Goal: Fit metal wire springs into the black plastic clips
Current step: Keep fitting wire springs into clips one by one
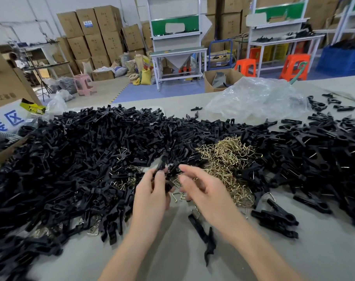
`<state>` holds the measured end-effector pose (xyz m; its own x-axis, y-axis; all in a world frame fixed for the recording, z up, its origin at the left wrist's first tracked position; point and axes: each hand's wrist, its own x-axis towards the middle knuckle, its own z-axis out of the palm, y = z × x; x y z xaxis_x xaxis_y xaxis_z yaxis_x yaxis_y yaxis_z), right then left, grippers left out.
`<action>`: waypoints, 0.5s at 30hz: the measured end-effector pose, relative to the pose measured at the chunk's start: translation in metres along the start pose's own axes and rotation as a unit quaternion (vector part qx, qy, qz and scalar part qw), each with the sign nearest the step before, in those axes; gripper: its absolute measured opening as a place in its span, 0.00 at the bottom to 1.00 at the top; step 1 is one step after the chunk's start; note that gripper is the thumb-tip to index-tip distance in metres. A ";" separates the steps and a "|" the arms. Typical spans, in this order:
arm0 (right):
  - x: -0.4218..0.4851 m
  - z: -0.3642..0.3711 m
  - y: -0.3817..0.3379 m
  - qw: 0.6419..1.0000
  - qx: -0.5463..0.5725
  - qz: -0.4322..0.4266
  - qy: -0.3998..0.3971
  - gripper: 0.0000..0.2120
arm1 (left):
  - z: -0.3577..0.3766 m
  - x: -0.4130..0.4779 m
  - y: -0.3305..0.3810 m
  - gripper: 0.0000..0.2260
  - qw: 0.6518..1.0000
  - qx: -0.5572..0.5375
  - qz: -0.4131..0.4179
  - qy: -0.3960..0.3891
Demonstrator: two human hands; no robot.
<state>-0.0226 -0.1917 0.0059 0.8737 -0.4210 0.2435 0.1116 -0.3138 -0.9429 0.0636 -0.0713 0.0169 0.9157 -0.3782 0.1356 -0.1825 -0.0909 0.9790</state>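
Left hand: the left hand (150, 191) is gripping a black plastic clip (162, 169) between thumb and curled fingers, holding it above the middle of the table (172, 260).
Right hand: the right hand (205, 191) is hovering just beside that clip with its fingers half curled towards it. Blur is hiding the fingertips, so I cannot tell whether it is pinching a spring.
Springs: a heap of brass-coloured wire springs (223, 157) is lying at the middle of the table, just right of the hands, with strays trailing under them.
Left heap: a deep pile of loose clip halves (81, 155) is covering the left half of the table through to the far edge, with only a few wires showing in it.
Right heap: the clips (314, 151) spreading towards the right edge are showing wire at their hinges, so these are looking fitted.
Near edge: two bare clip pieces (205, 234) are lying towards the near edge, below the right hand.
Progress: one clip is being worked on in hand. A good share is looking done on the right, but the larger left pile and the spring heap are suggesting most of the job is waiting.
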 end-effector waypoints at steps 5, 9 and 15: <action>0.000 0.018 0.000 1.000 0.023 0.007 -0.009 0.09 | 0.011 -0.006 0.001 0.12 0.995 -0.088 -0.046 0.011; 0.003 0.016 0.003 0.999 0.047 0.020 -0.004 0.06 | 0.009 -0.007 0.003 0.15 0.997 -0.080 0.002 0.024; 0.010 -0.006 -0.005 0.967 0.234 0.066 0.076 0.15 | -0.002 -0.005 0.000 0.12 0.998 -0.025 0.048 0.044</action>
<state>-0.0176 -0.1994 0.0140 0.8188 -0.5631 0.1114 0.2370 0.1548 -0.9591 0.0603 -0.0675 0.0167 0.9231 -0.3010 0.2392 -0.2540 -0.0105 0.9671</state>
